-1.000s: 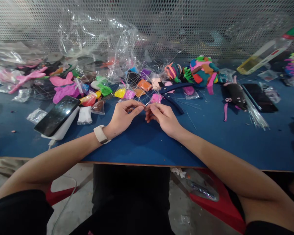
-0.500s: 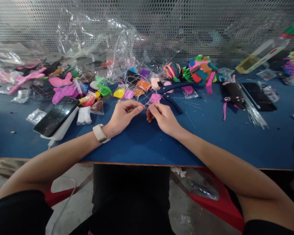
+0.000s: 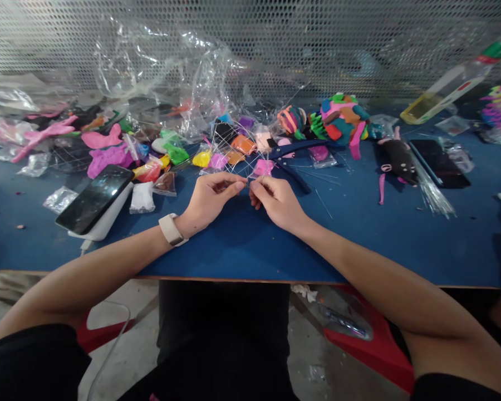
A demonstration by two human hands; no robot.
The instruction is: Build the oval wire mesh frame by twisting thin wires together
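My left hand (image 3: 212, 199) and my right hand (image 3: 280, 203) are close together above the blue table, fingertips almost meeting. Both are pinched at the near edge of an open frame of thin, crossed silvery wire (image 3: 239, 149), which spreads out just beyond them. The exact spot where the fingers grip the wire is partly hidden. Behind the frame lie small bags of coloured modelling clay, among them an orange one (image 3: 243, 145), a yellow one (image 3: 202, 158) and a pink one (image 3: 263, 167). Dark blue-handled pliers (image 3: 290, 161) rest just past my right hand.
On the left, a phone (image 3: 95, 199) lies on a white block near a white packet (image 3: 142, 199). Clear plastic bags (image 3: 158, 72) heap against the perforated screen. Rightward are a multicoloured clay lump (image 3: 344, 118), a black clay figure (image 3: 398, 160), a wire bundle (image 3: 435, 192) and a tilted bottle (image 3: 446, 92).
The fingertips of my right hand have shifted slightly and closed in a little toward the left at the wire. Otherwise the hands and the wire frame stay almost in place.
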